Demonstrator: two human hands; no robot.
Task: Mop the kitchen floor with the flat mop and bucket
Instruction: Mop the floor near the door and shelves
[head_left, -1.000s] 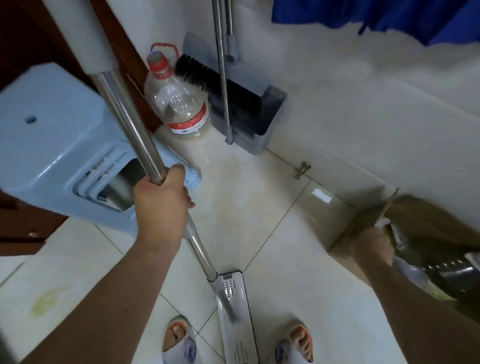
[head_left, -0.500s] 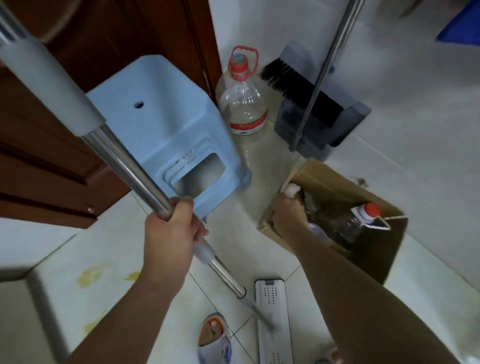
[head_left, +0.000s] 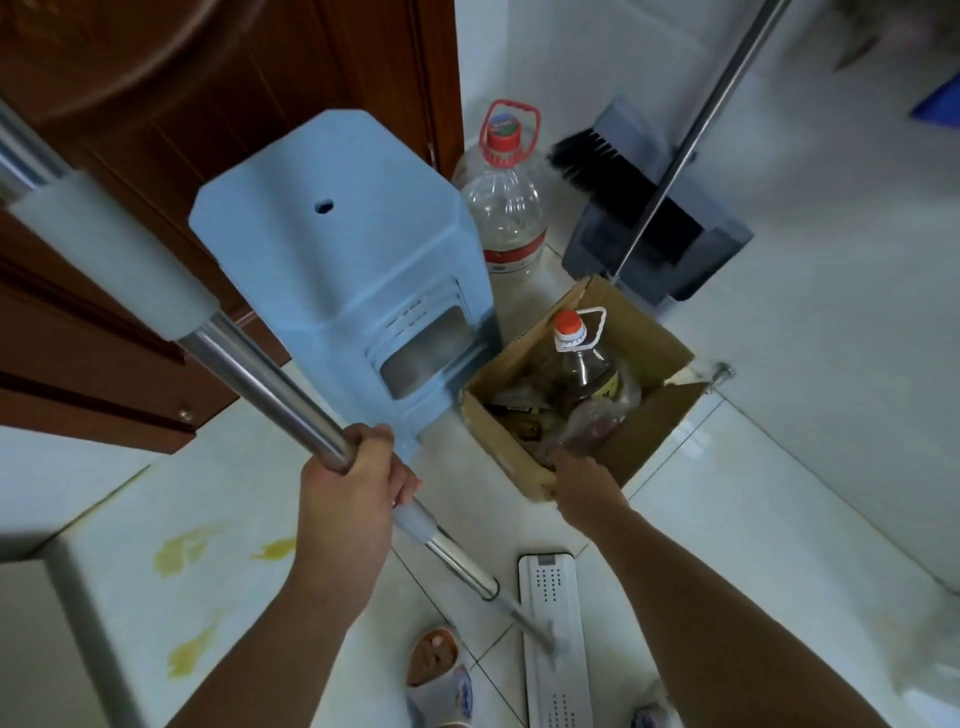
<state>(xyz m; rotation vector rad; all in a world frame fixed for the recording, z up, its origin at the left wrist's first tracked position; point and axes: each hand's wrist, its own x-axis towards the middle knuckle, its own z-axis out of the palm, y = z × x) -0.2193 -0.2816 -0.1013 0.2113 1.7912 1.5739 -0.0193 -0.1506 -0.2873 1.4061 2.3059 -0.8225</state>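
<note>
R hand (head_left: 582, 480) pushed cardboard box (head_left: 644, 332) up beside stool (head_left: 343, 249)

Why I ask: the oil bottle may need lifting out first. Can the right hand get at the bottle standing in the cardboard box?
Probably yes. The right hand already grips the near edge of the cardboard box, whose top is open, and the oil bottle stands upright with nothing over it.
</note>
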